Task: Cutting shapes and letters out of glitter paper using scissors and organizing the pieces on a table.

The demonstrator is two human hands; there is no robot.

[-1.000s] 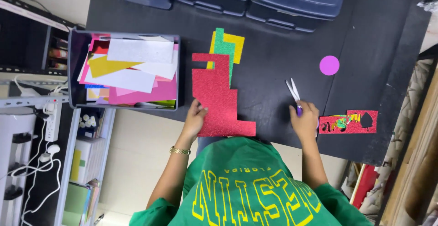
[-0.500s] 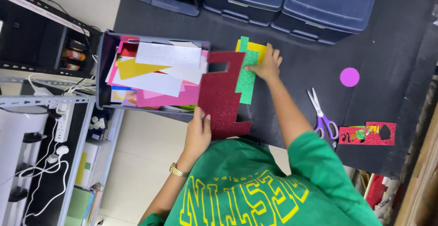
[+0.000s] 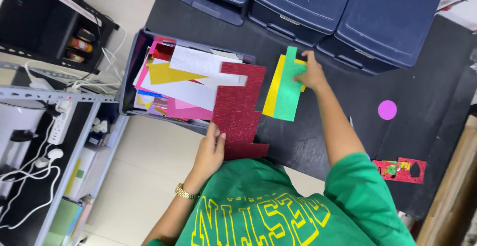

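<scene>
My left hand (image 3: 211, 149) pinches the near edge of a dark red glitter sheet (image 3: 238, 109), thumb on top and fingers underneath, closed firmly on it. The sheet has a stepped cut along its right side and lies partly over the open box (image 3: 130, 67) of mixed paper at the left of the black table (image 3: 318, 141). Its far corner rests on the white and pink sheets inside, beside a yellow triangle piece (image 3: 169, 73).

My right hand (image 3: 310, 74) is stretched out far across the table, fingers flat and pressing on the top of a green glitter strip (image 3: 289, 89). That strip lies over a yellow sheet (image 3: 272, 94), just right of the red sheet (the two do not touch, as far as I can tell). The hand presses rather than grips.

Further right a small purple paper circle (image 3: 387, 110) sits alone on the table, and near the edge by my right sleeve lies a red card with cut-out shapes (image 3: 400, 170). Three dark blue storage bins (image 3: 318, 2) stand along the far side.
</scene>
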